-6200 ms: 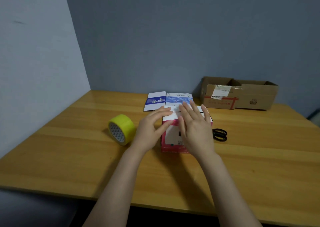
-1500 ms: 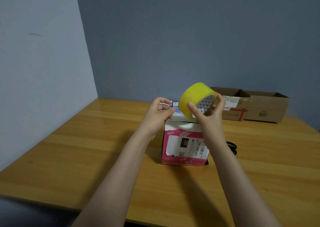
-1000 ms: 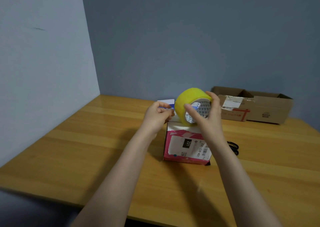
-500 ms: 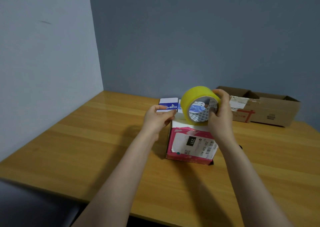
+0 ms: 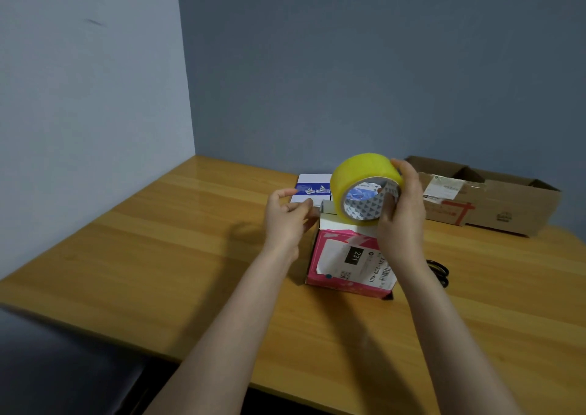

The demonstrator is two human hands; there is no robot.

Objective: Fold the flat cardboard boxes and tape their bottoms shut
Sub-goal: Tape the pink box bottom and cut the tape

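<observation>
A pink and white cardboard box (image 5: 348, 264) with a shipping label stands folded on the wooden table (image 5: 177, 240). My right hand (image 5: 401, 218) holds the yellow tape roll (image 5: 361, 176) upright just above the box's top, fingers hooked through its core. My left hand (image 5: 287, 221) hovers at the box's upper left corner, a little left of the roll, thumb and fingertips pinched together. Whether a tape end lies between them I cannot tell. A flat blue and white box (image 5: 312, 189) lies behind, partly hidden by the roll.
An open brown cardboard box (image 5: 501, 205) sits at the back right against the wall. Black scissors (image 5: 439, 272) lie right of the pink box, partly behind my right forearm. Walls close off the left and far sides of the table.
The tape roll was picked up from the table's left side and now sits in my right hand above the box. In the last second the roll turned slightly and my left hand drew a little away from it.
</observation>
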